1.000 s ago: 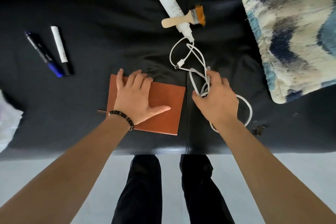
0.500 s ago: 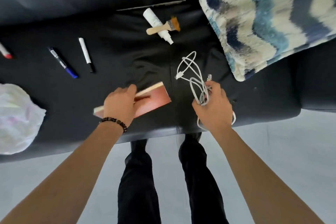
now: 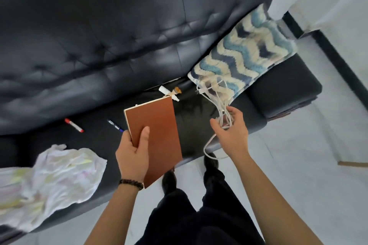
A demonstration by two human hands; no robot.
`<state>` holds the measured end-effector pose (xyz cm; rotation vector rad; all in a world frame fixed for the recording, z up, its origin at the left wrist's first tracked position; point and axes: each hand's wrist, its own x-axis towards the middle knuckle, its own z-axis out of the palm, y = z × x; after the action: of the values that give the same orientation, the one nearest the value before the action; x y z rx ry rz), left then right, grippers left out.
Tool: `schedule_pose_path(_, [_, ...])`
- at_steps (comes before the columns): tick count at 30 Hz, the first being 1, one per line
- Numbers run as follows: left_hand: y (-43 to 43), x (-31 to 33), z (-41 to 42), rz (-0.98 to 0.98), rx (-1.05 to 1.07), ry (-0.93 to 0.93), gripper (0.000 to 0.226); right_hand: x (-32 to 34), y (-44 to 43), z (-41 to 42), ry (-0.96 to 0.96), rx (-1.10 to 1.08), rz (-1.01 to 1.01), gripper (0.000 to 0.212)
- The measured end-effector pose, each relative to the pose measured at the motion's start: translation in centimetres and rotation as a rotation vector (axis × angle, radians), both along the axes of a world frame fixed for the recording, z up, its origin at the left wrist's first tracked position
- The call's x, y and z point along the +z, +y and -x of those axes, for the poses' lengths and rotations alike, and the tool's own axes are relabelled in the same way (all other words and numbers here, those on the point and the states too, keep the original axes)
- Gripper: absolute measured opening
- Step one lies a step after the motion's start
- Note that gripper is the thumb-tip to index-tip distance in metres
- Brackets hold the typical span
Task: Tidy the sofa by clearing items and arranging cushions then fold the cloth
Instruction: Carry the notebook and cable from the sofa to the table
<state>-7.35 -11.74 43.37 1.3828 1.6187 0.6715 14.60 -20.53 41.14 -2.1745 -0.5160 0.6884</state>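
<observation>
My left hand (image 3: 133, 154) grips a brown notebook (image 3: 157, 135), lifted off the black sofa seat (image 3: 99, 141) and tilted. In my right hand (image 3: 232, 134) hangs a bunched white cable (image 3: 219, 103), its loops dangling above and below the fingers. A blue and cream wavy-patterned cushion (image 3: 247, 53) lies at the sofa's right end. A crumpled white cloth (image 3: 51, 177) lies on the seat at the left. A red-capped marker (image 3: 74, 125) and a blue pen (image 3: 115, 125) lie on the seat. A white tube (image 3: 166, 91) and a small brush (image 3: 177, 90) rest behind the notebook.
The tufted black sofa back (image 3: 119, 36) fills the upper view. The sofa's right arm (image 3: 282, 93) ends by pale floor (image 3: 298, 175). My legs in dark trousers (image 3: 199, 215) stand close to the seat's front edge.
My left hand has picked the notebook up from the seat. My right hand has raised the cable clear of the seat. The view has pulled back and swung left, showing the sofa back and cloth.
</observation>
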Motion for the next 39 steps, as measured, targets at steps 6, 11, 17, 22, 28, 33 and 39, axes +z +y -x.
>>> schedule_pose_path(6, [-1.6,6.8,-0.6,-0.108,-0.104,-0.16,0.01,9.0,-7.8,2.2,-0.05,-0.192,-0.122,0.046])
schedule_pose_path(11, [-4.4,10.0,-4.1,-0.117,-0.232,-0.269,0.016,12.0,-17.6,3.0,-0.088,-0.458,-0.148,0.041])
schedule_pose_path(17, [-11.6,14.1,-12.7,-0.186,-0.517,-0.331,0.022,14.2,-29.9,2.8,-0.151,-0.754,-0.232,0.044])
schedule_pose_path(22, [-22.9,16.3,-20.0,-0.294,-0.733,-0.419,0.019,14.4,-41.2,1.4,-0.2,-0.977,-0.359,0.035])
schedule_pose_path(28, [-38.5,15.3,-27.6,-0.333,-0.953,-0.437,0.022,14.5,-56.7,-1.9,-0.246,-1.199,-0.405,0.035])
schedule_pose_path(33, [-49.4,15.9,-33.5,-0.362,-1.13,-0.457,0.02,15.2,-66.8,-5.1,-0.26,-1.366,-0.41,0.034])
schedule_pose_path(39, [-58.3,13.6,-41.9,-0.383,-1.269,-0.437,0.036,13.7,-76.0,-10.9,-0.253,-1.492,-0.404,0.034])
